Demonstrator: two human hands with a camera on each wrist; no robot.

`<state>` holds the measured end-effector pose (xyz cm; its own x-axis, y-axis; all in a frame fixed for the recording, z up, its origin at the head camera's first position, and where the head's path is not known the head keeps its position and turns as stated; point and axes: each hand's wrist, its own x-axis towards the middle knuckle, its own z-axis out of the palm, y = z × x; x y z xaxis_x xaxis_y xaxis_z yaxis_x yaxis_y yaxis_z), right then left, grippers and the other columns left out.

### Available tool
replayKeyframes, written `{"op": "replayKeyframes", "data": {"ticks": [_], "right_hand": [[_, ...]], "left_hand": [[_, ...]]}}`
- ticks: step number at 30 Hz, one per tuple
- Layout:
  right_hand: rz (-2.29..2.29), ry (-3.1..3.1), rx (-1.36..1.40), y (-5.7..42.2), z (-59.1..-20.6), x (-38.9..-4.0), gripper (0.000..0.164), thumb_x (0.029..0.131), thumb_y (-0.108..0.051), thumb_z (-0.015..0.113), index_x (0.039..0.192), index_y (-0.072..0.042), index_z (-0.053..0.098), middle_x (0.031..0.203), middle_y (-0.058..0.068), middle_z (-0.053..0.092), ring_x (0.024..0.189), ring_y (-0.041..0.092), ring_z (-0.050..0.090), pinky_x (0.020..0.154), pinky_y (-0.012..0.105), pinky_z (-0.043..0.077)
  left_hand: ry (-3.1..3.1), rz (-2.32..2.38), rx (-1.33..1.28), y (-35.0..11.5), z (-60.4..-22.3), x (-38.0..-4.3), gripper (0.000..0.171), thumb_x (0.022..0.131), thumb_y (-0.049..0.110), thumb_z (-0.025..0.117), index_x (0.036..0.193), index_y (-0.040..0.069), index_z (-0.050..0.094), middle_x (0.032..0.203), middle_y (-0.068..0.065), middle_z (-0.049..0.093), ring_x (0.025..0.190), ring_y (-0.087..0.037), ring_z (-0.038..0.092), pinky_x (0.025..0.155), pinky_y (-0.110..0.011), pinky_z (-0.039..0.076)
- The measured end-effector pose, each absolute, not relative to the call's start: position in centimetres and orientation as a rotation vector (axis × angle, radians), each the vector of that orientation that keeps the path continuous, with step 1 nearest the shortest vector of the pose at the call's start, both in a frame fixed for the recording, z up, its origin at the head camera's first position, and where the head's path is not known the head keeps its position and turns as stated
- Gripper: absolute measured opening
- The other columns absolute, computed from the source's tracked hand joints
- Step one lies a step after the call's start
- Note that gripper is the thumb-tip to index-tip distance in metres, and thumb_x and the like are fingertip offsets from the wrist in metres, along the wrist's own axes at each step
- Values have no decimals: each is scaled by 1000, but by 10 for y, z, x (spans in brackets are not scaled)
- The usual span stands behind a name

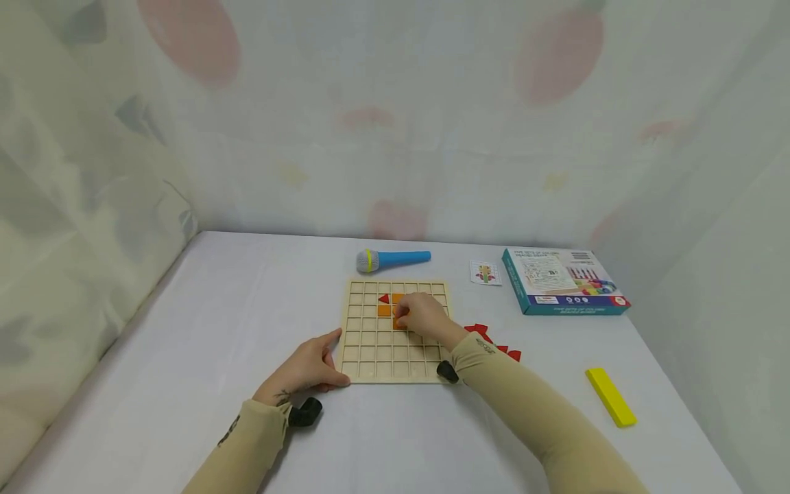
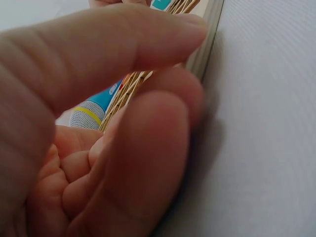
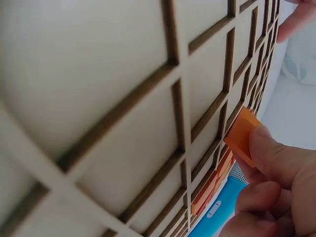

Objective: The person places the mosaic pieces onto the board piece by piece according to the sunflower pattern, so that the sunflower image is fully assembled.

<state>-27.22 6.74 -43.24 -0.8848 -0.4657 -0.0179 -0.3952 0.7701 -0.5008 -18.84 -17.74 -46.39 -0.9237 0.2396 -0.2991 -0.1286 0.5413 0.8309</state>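
Note:
On the table lies a wooden grid board (image 1: 364, 338) with square cells. A red triangle tile (image 1: 384, 299) and orange square tiles (image 1: 384, 311) lie in its upper middle cells. Over the board, my right hand (image 1: 426, 317) pinches an orange square tile (image 3: 241, 136) between thumb and fingers, tilted against the grid. My left hand (image 1: 308, 362) touches the board's left edge and near left corner, its thumb and forefinger spread apart. Close up in the left wrist view, the thumb (image 2: 163, 37) rests at the board's edge while other fingers bend below it.
Several red tiles (image 1: 481, 332) lie right of the board, partly behind the right sleeve. A blue toy microphone (image 1: 401, 259) lies beyond it, near a small pattern card (image 1: 485, 273) and a flat game box (image 1: 568, 281). A yellow bar (image 1: 611, 397) sits at the right.

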Motion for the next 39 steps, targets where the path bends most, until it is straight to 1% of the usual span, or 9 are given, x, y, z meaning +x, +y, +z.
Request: {"op": "replayKeyframes", "data": {"ticks": [7, 11, 16, 21, 23, 25, 30, 35, 39], "right_hand": [[-649, 2874, -685, 63, -436, -273, 3, 83, -15, 69, 83, -13, 68, 84, -2, 63, 78, 13, 55, 72, 29, 46], [-552, 2906, -704, 61, -437, -271, 3, 83, -18, 70, 82, -14, 70, 85, -1, 61, 78, 12, 53, 69, 29, 45], [-569, 2940, -687, 66, -423, -266, 7, 85, -17, 66, 86, -14, 72, 87, 0, 62, 77, 13, 54, 67, 29, 46], [-701, 2987, -582, 95, -393, -263, 15, 87, -19, 64, 96, -10, 71, 93, 2, 65, 86, 18, 59, 74, 35, 49], [-710, 3001, -551, 111, -384, -262, 19, 87, -20, 64, 101, -8, 70, 96, 3, 65, 85, 19, 59, 74, 35, 48], [-682, 3006, -520, 128, -380, -261, 23, 87, -21, 64, 106, -8, 69, 98, 5, 65, 83, 19, 57, 70, 34, 48], [-536, 2979, -404, 164, -383, -256, 32, 87, -22, 65, 116, -10, 65, 104, 8, 63, 81, 20, 55, 65, 31, 47], [-381, 2951, -359, 195, -392, -245, 36, 85, -21, 67, 119, -10, 63, 107, 11, 62, 90, 23, 57, 73, 37, 50], [-349, 2898, -310, 215, -400, -237, 32, 85, -18, 67, 115, -8, 65, 107, 13, 62, 96, 27, 57, 81, 42, 50]], "left_hand": [[2405, 1341, 95, -178, -464, -190, 108, 60, 14, 86, 147, 7, 24, 66, -8, 57, 47, -14, 52, 46, -27, 44], [2411, 1330, 117, -179, -464, -189, 107, 60, 15, 86, 147, 7, 24, 66, -7, 57, 47, -14, 52, 46, -27, 44], [2402, 1327, 136, -177, -464, -188, 106, 62, 17, 86, 147, 7, 23, 64, -6, 58, 47, -13, 51, 46, -26, 43], [2403, 1320, 141, -175, -462, -188, 106, 62, 16, 85, 147, 7, 23, 64, -6, 58, 46, -13, 51, 46, -26, 42], [2410, 1313, 132, -174, -462, -189, 106, 62, 15, 85, 147, 6, 23, 64, -6, 58, 47, -13, 52, 46, -26, 43], [2413, 1310, 118, -175, -462, -189, 107, 61, 15, 86, 147, 7, 23, 64, -6, 58, 47, -13, 52, 46, -26, 43], [2409, 1316, 119, -178, -461, -188, 107, 61, 15, 86, 147, 7, 22, 64, -7, 57, 47, -14, 52, 47, -27, 44], [2400, 1329, 125, -180, -462, -187, 107, 62, 15, 85, 148, 8, 22, 64, -7, 57, 47, -14, 51, 47, -27, 44], [2406, 1328, 124, -181, -461, -185, 107, 62, 14, 85, 147, 7, 22, 64, -6, 57, 47, -14, 52, 47, -27, 44]]}}
